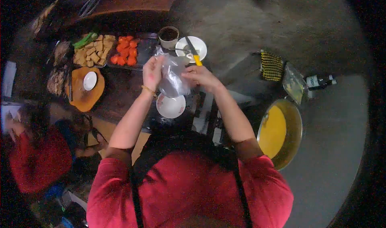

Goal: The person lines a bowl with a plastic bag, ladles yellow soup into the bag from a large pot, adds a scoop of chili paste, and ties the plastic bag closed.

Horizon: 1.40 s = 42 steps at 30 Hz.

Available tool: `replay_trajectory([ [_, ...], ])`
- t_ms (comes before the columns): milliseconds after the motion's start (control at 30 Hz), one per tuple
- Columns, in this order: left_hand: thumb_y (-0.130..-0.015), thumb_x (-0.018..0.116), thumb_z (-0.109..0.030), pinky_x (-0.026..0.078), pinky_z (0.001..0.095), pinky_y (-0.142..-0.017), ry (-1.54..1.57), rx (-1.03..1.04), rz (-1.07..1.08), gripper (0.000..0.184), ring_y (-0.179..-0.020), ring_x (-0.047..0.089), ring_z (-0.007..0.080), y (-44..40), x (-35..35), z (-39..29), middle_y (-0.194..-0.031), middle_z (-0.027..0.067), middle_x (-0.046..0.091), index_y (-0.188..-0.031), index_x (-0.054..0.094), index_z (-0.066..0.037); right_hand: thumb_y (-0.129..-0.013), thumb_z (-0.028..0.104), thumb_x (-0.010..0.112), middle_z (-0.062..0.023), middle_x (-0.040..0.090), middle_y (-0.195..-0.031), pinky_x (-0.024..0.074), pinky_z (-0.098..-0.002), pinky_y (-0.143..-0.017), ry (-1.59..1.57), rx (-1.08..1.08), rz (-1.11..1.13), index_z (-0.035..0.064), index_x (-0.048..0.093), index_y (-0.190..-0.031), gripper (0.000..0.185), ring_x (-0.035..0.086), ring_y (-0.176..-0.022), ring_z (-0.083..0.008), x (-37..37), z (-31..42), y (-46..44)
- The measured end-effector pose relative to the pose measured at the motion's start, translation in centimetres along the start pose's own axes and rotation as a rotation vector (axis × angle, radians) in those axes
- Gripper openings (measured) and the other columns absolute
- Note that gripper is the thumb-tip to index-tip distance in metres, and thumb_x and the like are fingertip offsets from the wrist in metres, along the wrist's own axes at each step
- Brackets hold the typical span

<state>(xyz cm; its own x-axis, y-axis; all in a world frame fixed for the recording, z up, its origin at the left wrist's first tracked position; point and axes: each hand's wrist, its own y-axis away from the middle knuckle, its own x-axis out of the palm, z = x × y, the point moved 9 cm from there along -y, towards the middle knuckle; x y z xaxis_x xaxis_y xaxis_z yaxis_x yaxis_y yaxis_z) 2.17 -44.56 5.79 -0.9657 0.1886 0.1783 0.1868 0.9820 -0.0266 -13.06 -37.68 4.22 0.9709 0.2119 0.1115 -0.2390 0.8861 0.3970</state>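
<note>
A clear plastic bag [173, 79] hangs between my two hands, above a white patterned bowl [171, 108]. My left hand [152, 74] is closed on the bag's left side. At its right side, the fingers of my right hand [201, 76] pinch the bag, slightly blurred. Just beyond my right hand lies a knife with a yellow handle [197, 59], across a white plate [203, 47]. A cup of dark contents [169, 35] stands beside that plate. Whether the bag has anything in it I cannot tell.
To the left are a tray of brown cubes [94, 53], red pieces [126, 51] and a wooden board [86, 97] with a small white dish [90, 80]. A large pot of yellow liquid [274, 131], a bottle [319, 82] and a knitted pad [271, 66] are right. A person in red [38, 159] sits lower left.
</note>
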Motion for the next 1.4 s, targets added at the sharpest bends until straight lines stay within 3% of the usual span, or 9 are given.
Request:
replay_trajectory([
  [200, -0.087, 0.047, -0.022, 0.034, 0.0212, -0.051, -0.214, 0.193, -0.424, 0.025, -0.058, 0.041, 0.0057, -0.9, -11.3, 2.0, -0.065, -0.0009, 0.049, -0.073, 0.053, -0.002, -0.078, 0.011, 0.058, -0.0096, 0.061, -0.08, 0.0469, -0.0253, -0.064, -0.082, -0.229, 0.088, 0.0003, 0.057, -0.093, 0.019, 0.059, -0.07, -0.0149, 1.9, 0.0, 0.3],
  [267, -0.087, 0.046, -0.022, 0.033, 0.0218, -0.049, -0.133, 0.174, -0.44, 0.026, -0.056, 0.04, 0.0054, -0.1, -11.9, 2.5, -0.062, -0.0005, 0.048, -0.072, 0.051, -0.001, -0.079, 0.013, 0.058, -0.0126, 0.06, -0.09, 0.0481, -0.0289, -0.071, -0.197, -0.074, 0.478, 0.0006, 0.056, -0.101, 0.025, 0.059, -0.08, -0.0175, 5.1, -2.2, 1.6],
  [567, -0.086, 0.048, -0.024, 0.034, 0.0261, -0.048, -0.391, 0.137, -0.5, 0.03, -0.053, 0.038, 0.0091, 1.0, -15.1, 6.4, -0.054, 0.0019, 0.045, -0.068, 0.05, 0.0, -0.086, 0.038, 0.043, -0.0087, 0.052, -0.113, 0.0432, -0.0312, -0.08, -0.285, 0.074, 0.253, 0.0055, 0.049, -0.113, 0.043, 0.052, -0.096, -0.0161, 6.8, -6.9, -5.5],
  [700, -0.085, 0.048, -0.025, 0.038, 0.0262, -0.051, -0.461, 0.066, -0.495, 0.03, -0.055, 0.045, 0.0113, 0.9, -16.5, 7.2, -0.057, 0.0039, 0.051, -0.071, 0.054, 0.0, -0.076, 0.025, 0.061, -0.004, 0.062, -0.079, 0.0453, -0.0239, -0.061, 0.089, -0.091, 0.027, 0.0042, 0.061, -0.092, 0.026, 0.057, -0.069, -0.012, 6.3, -5.9, -7.2],
  [867, -0.083, 0.051, -0.029, 0.045, 0.0272, -0.06, -0.183, -0.664, -0.668, 0.03, -0.066, 0.058, 0.0188, 1.2, -24.5, 14.5, -0.079, 0.0106, 0.06, -0.081, 0.057, 0.0, -0.07, 0.016, 0.068, -0.0043, 0.062, -0.069, 0.0433, -0.0227, -0.052, -0.167, -0.042, -0.097, 0.0034, 0.061, -0.076, 0.016, 0.055, -0.057, -0.0103, 5.9, -6.2, -7.9],
  [933, -0.08, 0.056, -0.031, 0.046, 0.0286, -0.059, -0.006, -0.277, -0.656, 0.032, -0.068, 0.057, 0.0203, 0.5, -24.5, 12.8, -0.084, 0.0088, 0.06, -0.085, 0.056, 0.001, -0.069, 0.013, 0.069, -0.0045, 0.06, -0.069, 0.0437, -0.0218, -0.054, -0.181, -0.073, -0.089, 0.0025, 0.059, -0.075, 0.015, 0.056, -0.059, -0.0105, 6.1, -6.1, -8.2],
  [1000, -0.077, 0.061, -0.031, 0.046, 0.0274, -0.056, -0.61, 0.159, -0.113, 0.032, -0.066, 0.057, 0.0175, 0.5, -16.5, 5.5, -0.08, 0.0061, 0.059, -0.088, 0.056, -0.001, -0.069, 0.009, 0.069, -0.0048, 0.059, -0.069, 0.0441, -0.0209, -0.055, -0.203, -0.091, -0.085, 0.0017, 0.056, -0.074, 0.016, 0.057, -0.062, -0.0107, 7.1, -6.1, -8.3],
  [1067, -0.075, 0.064, -0.029, 0.044, 0.0228, -0.053, -0.077, -0.557, 0.25, 0.025, -0.062, 0.055, 0.0117, 3.9, -8.7, 5.6, -0.073, 0.004, 0.058, -0.081, 0.057, -0.005, -0.068, 0.009, 0.069, -0.0042, 0.057, -0.067, 0.045, -0.0217, -0.055, -0.096, -0.09, -0.009, 0.004, 0.051, -0.071, 0.018, 0.057, -0.062, -0.0117, 9.7, -5.2, -8.5],
  [1400, -0.078, 0.058, -0.007, 0.042, 0.0197, -0.05, 0.143, -0.32, 0.515, 0.012, -0.057, 0.052, 0.0077, -1.9, -5.3, -0.5, -0.067, 0.0018, 0.055, -0.072, 0.047, -0.008, -0.073, 0.011, 0.065, -0.0031, 0.057, -0.072, 0.0436, -0.0228, -0.059, -0.256, -0.354, 0.255, 0.0067, 0.049, -0.07, 0.016, 0.054, -0.067, -0.01, 10.1, 4.1, -9.7],
])
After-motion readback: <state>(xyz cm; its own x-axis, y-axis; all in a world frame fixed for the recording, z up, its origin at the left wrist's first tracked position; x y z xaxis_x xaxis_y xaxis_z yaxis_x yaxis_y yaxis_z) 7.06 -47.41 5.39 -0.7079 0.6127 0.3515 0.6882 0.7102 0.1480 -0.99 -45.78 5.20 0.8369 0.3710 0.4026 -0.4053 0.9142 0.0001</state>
